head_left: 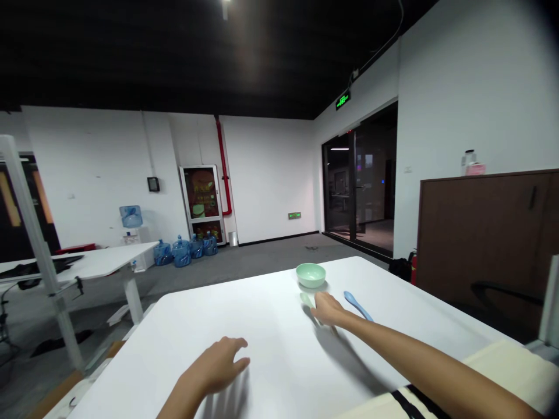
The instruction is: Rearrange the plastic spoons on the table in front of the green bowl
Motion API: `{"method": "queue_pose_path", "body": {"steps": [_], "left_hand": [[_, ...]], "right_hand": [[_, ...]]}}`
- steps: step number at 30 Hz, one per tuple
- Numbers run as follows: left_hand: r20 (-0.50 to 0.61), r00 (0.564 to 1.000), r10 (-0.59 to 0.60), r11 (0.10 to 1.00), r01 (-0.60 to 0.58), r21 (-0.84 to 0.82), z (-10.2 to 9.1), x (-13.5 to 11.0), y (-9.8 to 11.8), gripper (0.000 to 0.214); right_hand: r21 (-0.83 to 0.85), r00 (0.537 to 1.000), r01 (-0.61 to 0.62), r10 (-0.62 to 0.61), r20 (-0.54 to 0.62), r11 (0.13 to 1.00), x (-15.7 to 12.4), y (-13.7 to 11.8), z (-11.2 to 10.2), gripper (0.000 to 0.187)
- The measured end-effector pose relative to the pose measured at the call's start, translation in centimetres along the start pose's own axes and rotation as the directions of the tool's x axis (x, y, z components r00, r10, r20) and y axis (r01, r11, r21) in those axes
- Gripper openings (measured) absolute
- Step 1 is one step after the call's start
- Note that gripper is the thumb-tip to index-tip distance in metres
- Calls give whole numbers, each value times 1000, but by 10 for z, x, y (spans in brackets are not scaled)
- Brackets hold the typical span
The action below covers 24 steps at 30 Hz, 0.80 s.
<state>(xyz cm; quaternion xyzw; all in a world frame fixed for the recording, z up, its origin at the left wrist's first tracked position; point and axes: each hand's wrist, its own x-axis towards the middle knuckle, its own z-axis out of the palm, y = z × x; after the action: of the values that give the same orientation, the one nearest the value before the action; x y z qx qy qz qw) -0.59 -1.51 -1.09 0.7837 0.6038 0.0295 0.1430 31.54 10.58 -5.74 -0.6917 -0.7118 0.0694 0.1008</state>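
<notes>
My right hand [328, 309] is closed around a light green spoon [305, 299], whose rounded end shows to the left of my fingers. Most of its handle is hidden by the hand. Just beyond sits a mint green bowl [311, 276], upright on the white table [266, 326]. A blue spoon [358, 306] lies on the tabletop to the right of my right hand, partly behind the forearm. Over the near left part of the table, my left hand [220, 362] is open, thumb and fingers apart, holding nothing.
Cream cloth with black stripes [402, 401] lies at the near right edge. A brown cabinet [484, 244] stands right, beside a chair armrest [502, 291]. Blue water bottles [181, 251] and a second white table [109, 259] are at left. Glass doors [358, 186] are behind.
</notes>
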Motion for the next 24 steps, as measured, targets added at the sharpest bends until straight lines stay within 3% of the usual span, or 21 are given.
{"method": "queue_pose_path", "body": {"steps": [15, 24], "left_hand": [[-1, 1000, -5, 1000, 5, -15, 0, 1, 0, 55], [2, 1000, -3, 1000, 3, -15, 0, 2, 0, 56]], "right_hand": [[-35, 1000, 10, -10, 2, 999, 2, -2, 25, 19], [-77, 1000, 31, -31, 7, 997, 1, 0, 27, 17]]}}
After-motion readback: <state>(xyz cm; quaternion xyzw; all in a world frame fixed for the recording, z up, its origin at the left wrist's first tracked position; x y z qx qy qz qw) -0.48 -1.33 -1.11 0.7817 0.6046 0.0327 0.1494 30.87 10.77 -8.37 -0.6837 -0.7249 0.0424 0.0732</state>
